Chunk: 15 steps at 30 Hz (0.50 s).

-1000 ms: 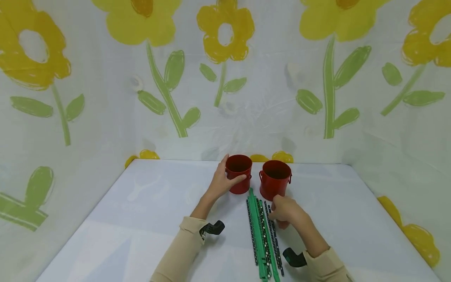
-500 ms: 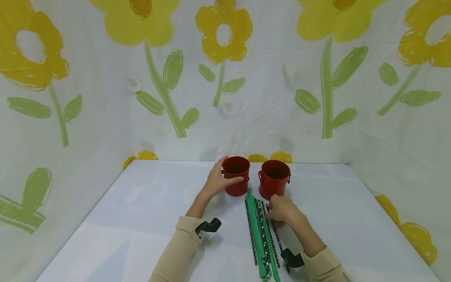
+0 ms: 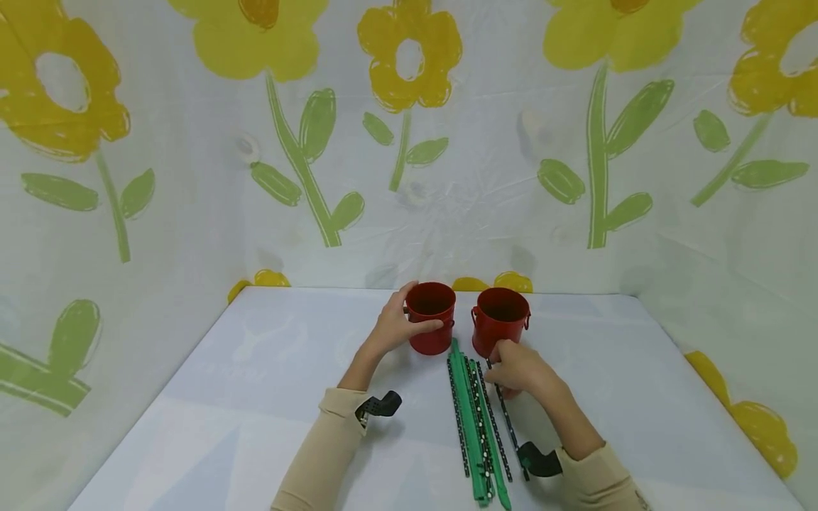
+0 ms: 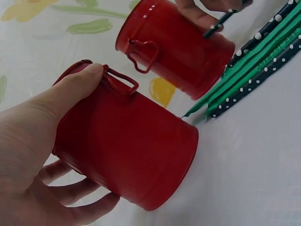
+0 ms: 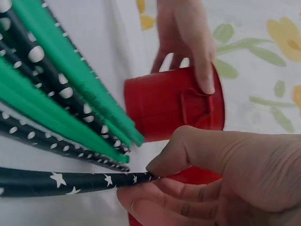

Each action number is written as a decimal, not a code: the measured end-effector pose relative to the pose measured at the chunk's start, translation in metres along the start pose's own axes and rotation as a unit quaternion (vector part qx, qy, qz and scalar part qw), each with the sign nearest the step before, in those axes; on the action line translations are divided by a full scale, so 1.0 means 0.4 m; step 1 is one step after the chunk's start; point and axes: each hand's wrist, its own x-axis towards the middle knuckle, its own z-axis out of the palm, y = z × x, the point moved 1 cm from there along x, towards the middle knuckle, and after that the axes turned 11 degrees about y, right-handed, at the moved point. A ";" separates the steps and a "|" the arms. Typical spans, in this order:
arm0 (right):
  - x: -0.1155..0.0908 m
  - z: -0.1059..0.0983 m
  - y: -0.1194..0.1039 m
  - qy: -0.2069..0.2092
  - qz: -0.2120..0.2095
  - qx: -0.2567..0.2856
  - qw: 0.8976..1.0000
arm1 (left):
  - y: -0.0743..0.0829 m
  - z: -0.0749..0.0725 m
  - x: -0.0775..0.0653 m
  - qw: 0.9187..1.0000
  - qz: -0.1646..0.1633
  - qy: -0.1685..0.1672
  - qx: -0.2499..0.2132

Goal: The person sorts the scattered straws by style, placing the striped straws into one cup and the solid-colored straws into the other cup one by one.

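Observation:
Fingers and thumb of my left hand (image 3: 391, 330) grip the left red bucket (image 4: 127, 141) around its side, with the thumb near the rim by a small wire handle. A second red bucket (image 3: 497, 328) stands just right of it. In front of that bucket my right hand (image 3: 522, 369) pinches the upper end of a black straw with white stars (image 5: 84, 181) between thumb and fingers. This straw slants away from the pile beside it. The pile holds several green strips or wrapped straws (image 3: 469, 433) and black straws with white dots (image 4: 256, 84).
A white table (image 3: 255, 397) carries everything. Behind and beside it hangs a pale cloth (image 3: 473, 227) printed with yellow flowers. Black wrist devices (image 3: 383, 404) sit at both cuffs.
The black star straw has come away from the pile, its near end swinging right. My left hand and its bucket shifted slightly left, widening the gap between the buckets.

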 end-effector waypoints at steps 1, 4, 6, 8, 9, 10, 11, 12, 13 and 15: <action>-0.002 -0.005 -0.002 0.001 -0.005 0.002 1.000 | 0.000 0.000 -0.001 1.000 0.001 0.000 0.000; -0.009 -0.018 -0.011 0.002 -0.020 0.010 1.000 | -0.001 -0.001 -0.003 1.000 0.002 0.003 -0.003; -0.015 -0.028 -0.020 0.004 -0.032 0.020 0.999 | -0.005 -0.002 -0.004 1.000 -0.001 0.004 -0.002; -0.020 -0.039 -0.027 0.014 -0.048 0.031 0.998 | -0.009 -0.003 -0.004 1.000 -0.001 0.004 0.000; -0.022 -0.044 -0.030 0.022 -0.057 0.037 0.997 | -0.010 -0.003 -0.003 1.000 -0.001 0.004 0.002; -0.023 -0.050 -0.032 0.033 -0.067 0.043 0.996 | -0.011 -0.003 -0.002 1.000 0.000 0.003 0.001; -0.023 -0.054 -0.033 0.043 -0.075 0.048 0.995 | -0.012 -0.002 -0.001 1.000 0.002 0.003 0.000; -0.023 -0.058 -0.034 0.053 -0.083 0.054 0.994 | -0.012 -0.002 0.001 1.000 0.004 0.002 -0.002; -0.022 -0.062 -0.035 0.065 -0.092 0.059 0.992 | -0.012 -0.001 0.003 1.000 0.006 0.002 -0.004; -0.017 -0.067 -0.037 0.086 -0.109 0.071 0.988 | -0.012 0.001 0.005 1.000 0.008 0.002 -0.009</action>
